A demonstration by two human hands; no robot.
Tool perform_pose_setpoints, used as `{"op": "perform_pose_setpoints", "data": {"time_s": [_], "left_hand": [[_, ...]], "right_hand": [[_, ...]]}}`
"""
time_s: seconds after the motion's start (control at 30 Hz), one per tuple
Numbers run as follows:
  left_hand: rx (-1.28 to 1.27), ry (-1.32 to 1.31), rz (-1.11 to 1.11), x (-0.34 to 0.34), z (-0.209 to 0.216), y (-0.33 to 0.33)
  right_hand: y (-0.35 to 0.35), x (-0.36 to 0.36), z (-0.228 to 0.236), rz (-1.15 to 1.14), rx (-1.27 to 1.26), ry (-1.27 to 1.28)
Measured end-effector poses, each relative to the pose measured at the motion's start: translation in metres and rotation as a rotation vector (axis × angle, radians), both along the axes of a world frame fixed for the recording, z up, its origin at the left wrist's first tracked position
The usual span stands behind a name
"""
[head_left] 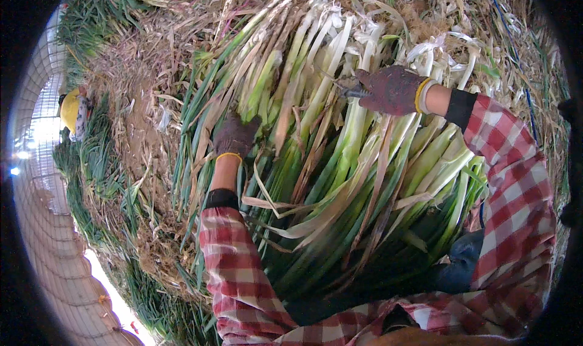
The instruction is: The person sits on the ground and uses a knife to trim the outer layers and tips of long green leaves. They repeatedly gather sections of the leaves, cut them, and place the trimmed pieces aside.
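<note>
A thick heap of long green onions [346,145] lies before me, white root ends at the far side and green leaves toward my body. My left hand [235,133], in a dark dirty glove, reaches into the left part of the heap, its fingers closed around a green onion stalk [262,91]; the fingertips are partly hidden by leaves. My right hand [392,91], gloved alike, is above the white stems at the right. It is closed on a small dark metal tool [352,91] that looks like a short knife and points left.
Dry husks and leaf scraps cover the soil [136,127] at the left. More green onions [100,27] lie at the far left. Another person in a yellow top [73,112] is at the left edge. A blue hose or cord [507,27] runs along the right.
</note>
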State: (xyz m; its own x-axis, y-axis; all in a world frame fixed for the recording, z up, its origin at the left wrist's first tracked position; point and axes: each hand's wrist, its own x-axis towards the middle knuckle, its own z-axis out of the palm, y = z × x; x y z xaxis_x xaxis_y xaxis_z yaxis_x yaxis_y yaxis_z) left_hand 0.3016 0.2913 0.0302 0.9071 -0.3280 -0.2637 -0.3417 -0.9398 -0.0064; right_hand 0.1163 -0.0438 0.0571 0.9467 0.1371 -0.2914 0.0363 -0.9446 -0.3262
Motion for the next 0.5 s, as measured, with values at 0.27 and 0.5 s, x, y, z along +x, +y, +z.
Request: {"op": "perform_pose_setpoints", "data": {"time_s": [0.27, 0.5], "left_hand": [[-0.02, 0.204, -0.1, -0.008, 0.007, -0.007], [-0.025, 0.315, -0.096, -0.014, 0.019, -0.008]], "right_hand": [[0.05, -0.014, 0.05, 0.191, 0.125, 0.036], [0.055, 0.0, 0.048, 0.179, 0.302, -0.022]]}}
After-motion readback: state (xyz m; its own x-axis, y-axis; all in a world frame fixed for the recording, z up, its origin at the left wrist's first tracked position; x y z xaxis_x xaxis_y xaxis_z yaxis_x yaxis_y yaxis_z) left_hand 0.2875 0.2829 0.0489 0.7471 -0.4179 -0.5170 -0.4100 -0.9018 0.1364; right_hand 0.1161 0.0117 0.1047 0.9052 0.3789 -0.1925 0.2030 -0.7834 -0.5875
